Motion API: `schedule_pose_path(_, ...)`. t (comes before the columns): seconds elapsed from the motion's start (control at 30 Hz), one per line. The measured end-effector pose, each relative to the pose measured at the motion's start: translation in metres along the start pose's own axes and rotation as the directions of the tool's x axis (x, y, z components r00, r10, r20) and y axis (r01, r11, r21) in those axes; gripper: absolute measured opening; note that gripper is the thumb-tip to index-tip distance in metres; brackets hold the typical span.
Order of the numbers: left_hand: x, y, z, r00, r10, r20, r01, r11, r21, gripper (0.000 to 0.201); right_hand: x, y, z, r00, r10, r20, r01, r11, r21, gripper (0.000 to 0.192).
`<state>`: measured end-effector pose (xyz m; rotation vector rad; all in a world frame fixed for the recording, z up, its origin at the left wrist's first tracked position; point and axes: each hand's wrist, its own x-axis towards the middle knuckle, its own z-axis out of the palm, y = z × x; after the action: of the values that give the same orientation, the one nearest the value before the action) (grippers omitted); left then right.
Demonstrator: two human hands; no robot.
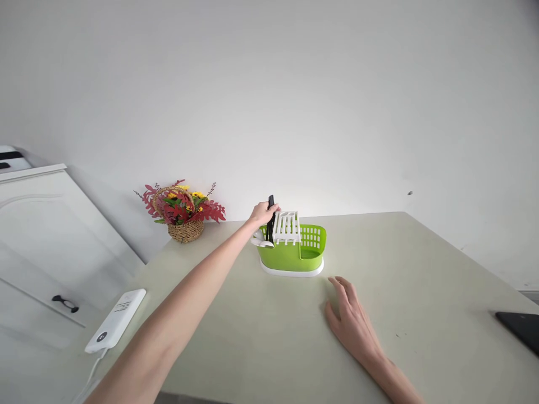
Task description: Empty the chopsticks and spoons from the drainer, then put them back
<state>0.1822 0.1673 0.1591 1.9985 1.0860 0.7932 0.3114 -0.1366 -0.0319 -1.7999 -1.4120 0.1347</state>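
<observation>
Head view: a bundle of black sticks (270, 220) is pinched by the fingers of the left hand (261, 214) right above the left end of the green holder (290, 255), so the sticks stand upright over its slots. A white rack (287, 226) is set on top of the holder. The right hand (352, 321) is laid flat on the surface (421, 269) just in front of the holder, fingers spread, nothing held. A flower basket (185, 216) is placed well left of the holder.

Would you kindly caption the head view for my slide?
Left hand grips black utensils in a green caddy; right hand rests flat on the table.
</observation>
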Motion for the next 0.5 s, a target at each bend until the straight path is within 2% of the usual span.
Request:
schedule_pose_path(0.17, 0.003, 0.002, -0.006, 0.998, 0.003, -0.069, -0.017, 0.979, -0.204, 0.027, -0.001, -0.002, -0.002, 1.000, 0.001, 0.016, -0.001, 1.000, 0.007, 0.045)
schedule_pose_path(0.3, 0.011, 0.010, -0.031, 0.973, 0.007, -0.229, -0.087, 0.936, -0.342, 0.026, -0.001, -0.001, -0.002, 1.000, 0.007, 0.030, -0.007, 1.000, -0.003, 0.045)
schedule_pose_path(0.37, 0.014, 0.015, -0.053, 0.932, -0.065, -0.356, -0.127, 0.863, -0.489, 0.024, -0.002, 0.000, -0.001, 1.000, 0.001, 0.031, -0.001, 1.000, -0.008, 0.045)
schedule_pose_path(0.43, 0.014, 0.017, -0.080, 0.863, -0.206, -0.462, -0.179, 0.731, -0.659, 0.021, -0.003, 0.001, -0.001, 1.000, -0.005, 0.027, 0.005, 1.000, -0.010, 0.044)
schedule_pose_path(0.5, 0.010, 0.016, -0.111, 0.800, -0.330, -0.502, -0.210, 0.629, -0.749, 0.023, -0.003, 0.003, 0.000, 1.000, -0.012, 0.023, 0.012, 1.000, -0.011, 0.043)
